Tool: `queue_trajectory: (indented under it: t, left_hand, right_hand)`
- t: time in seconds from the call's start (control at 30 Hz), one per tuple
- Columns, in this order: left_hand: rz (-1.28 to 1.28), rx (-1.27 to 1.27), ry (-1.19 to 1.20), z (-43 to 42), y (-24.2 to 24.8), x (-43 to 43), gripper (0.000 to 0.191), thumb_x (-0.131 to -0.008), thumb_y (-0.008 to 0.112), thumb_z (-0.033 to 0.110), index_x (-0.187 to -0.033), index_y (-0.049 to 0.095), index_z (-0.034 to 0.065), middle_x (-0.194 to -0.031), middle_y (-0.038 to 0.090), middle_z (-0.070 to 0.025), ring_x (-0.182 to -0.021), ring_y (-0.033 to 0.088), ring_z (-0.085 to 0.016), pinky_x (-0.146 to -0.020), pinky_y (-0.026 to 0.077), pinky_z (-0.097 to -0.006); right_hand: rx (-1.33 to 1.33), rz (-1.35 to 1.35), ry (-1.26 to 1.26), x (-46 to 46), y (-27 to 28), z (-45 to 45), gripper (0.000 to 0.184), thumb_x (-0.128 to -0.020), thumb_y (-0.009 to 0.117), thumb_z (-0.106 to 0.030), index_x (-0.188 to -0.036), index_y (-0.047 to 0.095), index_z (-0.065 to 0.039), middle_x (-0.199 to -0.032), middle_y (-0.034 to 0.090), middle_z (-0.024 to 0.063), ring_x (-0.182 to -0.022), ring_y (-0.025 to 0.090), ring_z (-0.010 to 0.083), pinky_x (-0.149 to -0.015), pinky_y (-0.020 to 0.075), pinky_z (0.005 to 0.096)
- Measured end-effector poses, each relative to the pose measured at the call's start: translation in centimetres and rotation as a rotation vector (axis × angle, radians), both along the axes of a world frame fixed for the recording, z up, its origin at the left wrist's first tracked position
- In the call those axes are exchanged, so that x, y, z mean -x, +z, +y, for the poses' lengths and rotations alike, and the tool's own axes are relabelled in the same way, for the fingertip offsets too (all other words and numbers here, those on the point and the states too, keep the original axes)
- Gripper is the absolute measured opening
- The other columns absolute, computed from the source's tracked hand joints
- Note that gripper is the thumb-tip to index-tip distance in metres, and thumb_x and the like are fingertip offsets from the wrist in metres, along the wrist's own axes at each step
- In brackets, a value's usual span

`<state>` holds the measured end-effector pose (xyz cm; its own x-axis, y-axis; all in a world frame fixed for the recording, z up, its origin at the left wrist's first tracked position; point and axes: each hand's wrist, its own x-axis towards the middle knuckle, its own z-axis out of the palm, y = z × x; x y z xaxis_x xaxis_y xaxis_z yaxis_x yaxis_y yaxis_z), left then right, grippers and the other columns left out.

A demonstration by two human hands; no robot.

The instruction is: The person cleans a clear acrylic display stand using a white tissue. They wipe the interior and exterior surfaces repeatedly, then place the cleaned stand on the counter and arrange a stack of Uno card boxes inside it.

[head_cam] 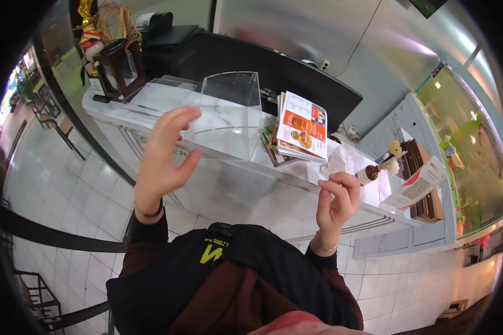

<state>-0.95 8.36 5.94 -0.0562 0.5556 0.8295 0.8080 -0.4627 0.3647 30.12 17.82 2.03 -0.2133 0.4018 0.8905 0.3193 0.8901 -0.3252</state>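
My left hand (166,153) is raised at the left end of a clear acrylic stand (230,113), fingers and thumb apart; whether it touches the stand cannot be told. The stand rests on the white marble-patterned counter (172,94). My right hand (337,201) hovers over the counter's front edge with curled fingers, and nothing plain to see in it. Just beyond it lie a crumpled white tissue or plastic (339,159) and a brown reed diffuser bottle (366,175). Between the hands, further back, a stack of printed menus or leaflets (302,125) lies on darker booklets (272,150).
Behind the stand is a long black monitor or panel (234,54). A dark wooden lantern (119,71) and a gold trophy figure (93,42) stand at the left end. At the right are a card with a printed code (417,186), brown folders (429,205) and an aquarium (478,159).
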Motion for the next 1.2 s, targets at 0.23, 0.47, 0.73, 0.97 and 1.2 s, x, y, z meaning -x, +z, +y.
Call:
queue_trajectory:
  t: [0.23,0.47,0.73,0.97,1.2]
  left_hand:
    - [-0.222,0.250,-0.123,2.1,-3.8,0.4,0.035,-0.077,0.073,0.002,-0.109,0.061,0.0042,-0.115,0.053,-0.0071,-0.067,0.053,-0.010,-0.059,0.046,-0.0224]
    - [-0.301,0.234,-0.238,2.6,-3.7,-2.0,0.043,-0.072,0.072,-0.005,-0.113,0.061,0.0042,-0.119,0.051,-0.0087,-0.070,0.054,-0.010,-0.061,0.047,-0.0227]
    - [-0.118,-0.092,0.385,2.6,-3.2,9.0,0.025,-0.084,0.063,0.009,-0.108,0.064,0.0044,-0.107,0.059,-0.0140,-0.093,0.057,-0.030,-0.081,0.048,-0.0363]
    - [-0.014,0.598,0.908,4.3,-3.6,21.0,0.040,-0.085,0.065,0.034,-0.107,0.065,0.0002,-0.105,0.064,-0.0224,-0.097,0.062,-0.040,-0.083,0.049,-0.0428]
    - [-0.121,0.555,0.616,4.8,-3.3,25.2,0.032,-0.076,0.072,0.029,-0.082,0.070,-0.0025,-0.071,0.066,-0.0159,-0.073,0.066,-0.031,-0.068,0.051,-0.0379]
  right_hand:
    - [0.053,0.112,-0.098,0.8,-0.1,1.1,0.009,-0.086,0.060,-0.001,-0.092,0.066,-0.002,-0.095,0.057,0.0098,-0.082,0.055,0.0188,-0.066,0.0445,0.0274]
    - [0.139,0.166,-0.088,0.8,0.6,0.6,0.009,-0.087,0.058,0.000,-0.093,0.065,0.000,-0.095,0.056,0.0096,-0.082,0.053,0.0177,-0.069,0.0431,0.0275]
    - [0.151,0.182,-0.039,1.3,-0.7,-0.5,0.010,-0.086,0.056,0.000,-0.091,0.064,0.000,-0.093,0.054,0.0109,-0.087,0.053,0.0211,-0.077,0.0420,0.0302]
    - [0.204,0.213,-0.011,2.3,-1.8,-0.6,0.007,-0.087,0.055,-0.001,-0.088,0.061,0.000,-0.090,0.053,0.0100,-0.085,0.052,0.0210,-0.075,0.0410,0.0295]
    - [0.241,0.226,-0.029,3.6,-2.9,-1.6,0.006,-0.088,0.055,0.000,-0.089,0.061,-0.001,-0.088,0.053,0.0085,-0.081,0.051,0.0194,-0.072,0.0403,0.0287]
